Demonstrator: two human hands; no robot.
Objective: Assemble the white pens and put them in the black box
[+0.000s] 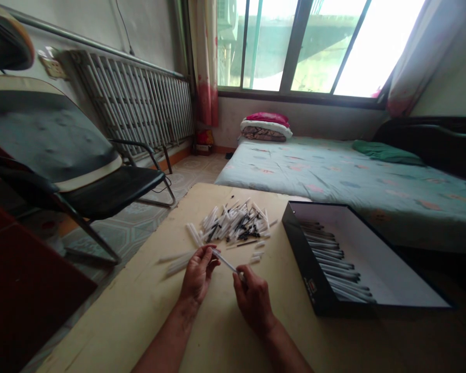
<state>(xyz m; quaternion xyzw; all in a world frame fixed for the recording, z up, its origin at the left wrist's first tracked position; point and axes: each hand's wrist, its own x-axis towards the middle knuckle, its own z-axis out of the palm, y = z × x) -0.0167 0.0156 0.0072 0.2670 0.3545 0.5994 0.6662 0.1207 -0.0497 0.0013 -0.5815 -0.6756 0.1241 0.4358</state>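
Fingertips of the left hand (199,274) and right hand (253,305) pinched a clear pen barrel (225,262); a large loose heap of pen parts (233,224) lay beyond the fingers, finished pens (330,259) in a black box (295,233) rightward.

The left hand (197,275) hides one end of the clear pen barrel (225,261), and the right hand (253,305) hides the other. Single pieces in the heap of pen parts (233,224) are too small to tell apart. The pale tubes (177,263) look blurred, and the pens (330,254) in the black box (295,233) fade into shadow at their left ends.
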